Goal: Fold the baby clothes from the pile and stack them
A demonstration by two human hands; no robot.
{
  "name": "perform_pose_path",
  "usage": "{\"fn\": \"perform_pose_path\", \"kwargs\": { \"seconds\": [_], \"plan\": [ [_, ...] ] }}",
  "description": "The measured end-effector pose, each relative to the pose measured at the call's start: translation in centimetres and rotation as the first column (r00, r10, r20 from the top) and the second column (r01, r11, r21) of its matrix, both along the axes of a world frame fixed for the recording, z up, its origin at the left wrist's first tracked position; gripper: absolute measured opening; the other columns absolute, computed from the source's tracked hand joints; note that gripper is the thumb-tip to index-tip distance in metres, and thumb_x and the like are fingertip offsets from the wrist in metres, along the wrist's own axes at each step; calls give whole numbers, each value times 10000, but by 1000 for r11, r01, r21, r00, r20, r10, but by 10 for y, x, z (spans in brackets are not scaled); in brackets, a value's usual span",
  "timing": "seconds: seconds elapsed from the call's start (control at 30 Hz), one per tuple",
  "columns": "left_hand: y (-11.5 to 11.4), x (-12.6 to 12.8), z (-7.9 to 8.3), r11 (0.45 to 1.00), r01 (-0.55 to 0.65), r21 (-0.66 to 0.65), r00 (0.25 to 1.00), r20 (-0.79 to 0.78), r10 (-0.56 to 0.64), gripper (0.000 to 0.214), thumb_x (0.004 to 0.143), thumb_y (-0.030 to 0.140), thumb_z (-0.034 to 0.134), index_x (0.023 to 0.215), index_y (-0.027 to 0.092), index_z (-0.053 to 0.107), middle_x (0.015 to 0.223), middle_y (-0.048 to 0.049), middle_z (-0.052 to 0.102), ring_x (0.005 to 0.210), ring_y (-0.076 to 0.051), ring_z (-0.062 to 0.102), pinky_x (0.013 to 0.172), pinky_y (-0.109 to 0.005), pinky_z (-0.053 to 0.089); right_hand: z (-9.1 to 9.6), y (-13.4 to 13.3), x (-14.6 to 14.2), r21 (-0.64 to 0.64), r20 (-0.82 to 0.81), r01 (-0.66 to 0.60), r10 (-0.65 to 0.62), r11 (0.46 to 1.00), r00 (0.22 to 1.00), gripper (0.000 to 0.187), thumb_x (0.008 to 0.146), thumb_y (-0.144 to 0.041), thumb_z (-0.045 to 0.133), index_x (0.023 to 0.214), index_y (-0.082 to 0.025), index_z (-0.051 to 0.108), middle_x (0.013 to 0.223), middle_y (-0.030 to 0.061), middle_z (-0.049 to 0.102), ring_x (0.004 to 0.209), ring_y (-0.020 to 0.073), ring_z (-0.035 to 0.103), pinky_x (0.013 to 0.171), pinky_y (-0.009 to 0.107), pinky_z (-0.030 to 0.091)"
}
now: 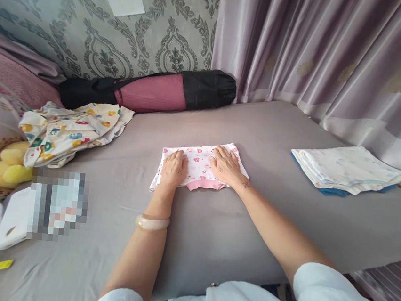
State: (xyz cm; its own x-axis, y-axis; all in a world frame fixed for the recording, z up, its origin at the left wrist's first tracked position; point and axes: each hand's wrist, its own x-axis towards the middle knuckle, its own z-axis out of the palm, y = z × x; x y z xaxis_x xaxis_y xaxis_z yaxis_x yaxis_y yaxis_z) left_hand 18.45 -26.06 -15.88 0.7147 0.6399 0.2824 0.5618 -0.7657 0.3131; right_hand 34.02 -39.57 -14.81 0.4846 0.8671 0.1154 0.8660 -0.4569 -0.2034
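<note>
A small white garment with pink prints and a pink hem lies folded flat on the grey bed sheet. My left hand rests on its left part, fingers together and pressed down flat. My right hand lies on its right part, fingers stretched out flat. Neither hand grips anything. A pale bangle is on my left wrist.
A stack of folded pale cloths lies at the right. A crumpled colourful print garment lies at the left, beside a yellow plush toy. A pink roll in a black bag lies by the wall. Curtains hang behind.
</note>
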Motion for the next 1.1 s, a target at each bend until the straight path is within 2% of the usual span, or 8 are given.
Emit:
{"fn": "perform_pose_path", "kwargs": {
  "seconds": [0.1, 0.23, 0.3, 0.53, 0.67, 0.77, 0.9, 1.1],
  "plan": [
    [-1, 0, 2, 1000, 10, -3, 1000, -9, -10, 277, 949, 215, 384, 1166, 157, 547, 1152, -152, 666, 1136, -301, 603, 978, -471, 464, 4, -4, 6, -9, -12, 10, -10, 1000, 1000, 570, 1014, -346, 220, 1468, -65, 420, 1560, 141, 373, 1459, 239, 288, 1206, 417, 168],
    [-1, 0, 2, 1000, 6, 6, 1000, -6, -6, 278, 949, 214, 387, 1166, 154, 551, 1161, -153, 664, 1139, -303, 602, 980, -475, 465, 8, -12, 17, 11, 28, 104, -104, 995, 994, 608, 1012, -356, 197, 1479, -21, 396, 1579, 162, 323, 1474, 269, 249, 1214, 441, 139],
    [-1, 0, 1, 1000, 1, 7, 1000, -7, -1, 280, 950, 219, 391, 1173, 155, 548, 1172, -154, 661, 1142, -303, 601, 978, -478, 468, 7, -14, 22, -11, 2, 136, -136, 991, 991, 620, 1012, -366, 183, 1478, -20, 399, 1581, 161, 320, 1475, 272, 248, 1209, 442, 168],
    [1, 0, 0, 1000, -6, 3, 1000, 2, 6, 297, 951, 239, 384, 1184, 163, 553, 1180, -149, 658, 1142, -300, 598, 980, -488, 468, 0, -14, 29, -26, -54, 141, -142, 990, 988, 630, 1007, -391, 179, 1477, -36, 404, 1587, 150, 311, 1479, 271, 237, 1191, 423, 226],
    [-4, 2, 3, 1000, -13, 0, 1000, 10, 13, 312, 955, 247, 376, 1197, 155, 549, 1211, -165, 646, 1164, -314, 591, 982, -506, 463, 3, -14, 22, -14, -24, 149, -150, 989, 988, 616, 1009, -371, 196, 1470, -25, 413, 1573, 164, 336, 1475, 278, 245, 1203, 449, 180],
    [-19, 11, 6, 999, 26, 39, 998, 60, -28, 350, 947, 194, 346, 1244, 151, 525, 1294, -176, 606, 1257, -302, 539, 1037, -506, 427, 10, -13, 3, 48, 36, 92, -94, 995, 995, 601, 1006, -338, 215, 1465, -4, 411, 1565, 183, 341, 1476, 289, 240, 1212, 476, 125],
    [-37, 22, 6, 991, 108, 81, 991, 70, -114, 447, 867, 85, 367, 1295, 101, 492, 1388, -196, 544, 1388, -294, 416, 1130, -477, 339, 15, -7, -32, 100, 56, -84, 79, 991, 995, 586, 1003, -295, 219, 1479, 3, 386, 1591, 179, 283, 1488, 275, 211, 1216, 455, 122],
    [-17, 14, 4, 997, -62, 49, 982, 184, 52, 475, 818, 47, 353, 1266, 112, 501, 1319, -187, 583, 1334, -287, 476, 1090, -485, 386, 8, -6, -61, 120, 49, -255, 251, 959, 967, 579, 1012, -307, 235, 1478, -2, 390, 1587, 180, 290, 1497, 267, 181, 1221, 472, 97]
  ]
}}
